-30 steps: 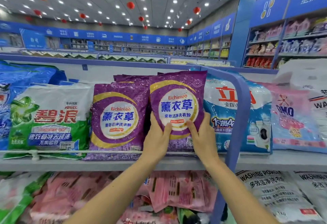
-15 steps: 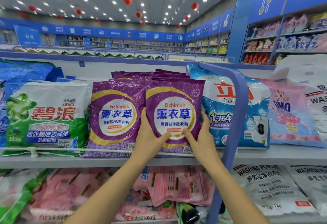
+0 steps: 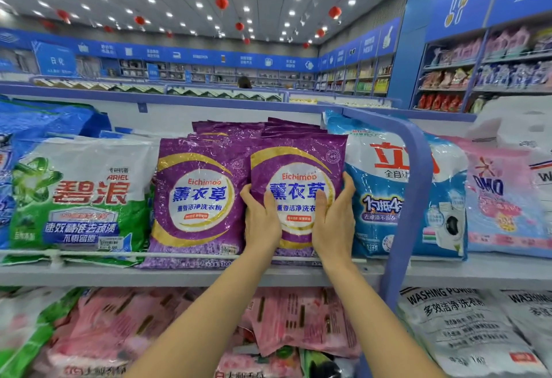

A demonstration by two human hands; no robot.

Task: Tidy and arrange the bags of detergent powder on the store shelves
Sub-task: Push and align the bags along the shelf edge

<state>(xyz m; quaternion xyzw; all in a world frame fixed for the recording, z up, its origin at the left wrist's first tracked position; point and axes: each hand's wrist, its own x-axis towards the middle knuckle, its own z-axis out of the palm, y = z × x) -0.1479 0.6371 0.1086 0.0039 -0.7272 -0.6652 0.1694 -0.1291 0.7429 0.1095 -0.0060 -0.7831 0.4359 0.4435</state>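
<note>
Since the earlier frames the right-hand purple bag (image 3: 298, 165) has come down from its raised, tilted hold and now stands upright on the shelf (image 3: 179, 276), level with the second purple bag (image 3: 197, 198) and touching its right edge. Both hands have slid up its sides.

The left hand (image 3: 263, 224) and right hand (image 3: 333, 226) cover the bag's lower corners, and the white rail (image 3: 119, 253) crosses its bottom edge, so the small print there cannot be read. More purple bags stand behind; only their top edges show. The blue bag (image 3: 373, 198) to the right is partly cut off by a blue curved post (image 3: 418, 186).

The gripped bag is glossy purple with a gold ring round a white circle that carries blue characters under the red word "Eichimoo". Each hand clamps one side, thumb on the front, fingers wrapped round the edge. A green-and-white Ariel bag (image 3: 80, 195) sits further left.
</note>
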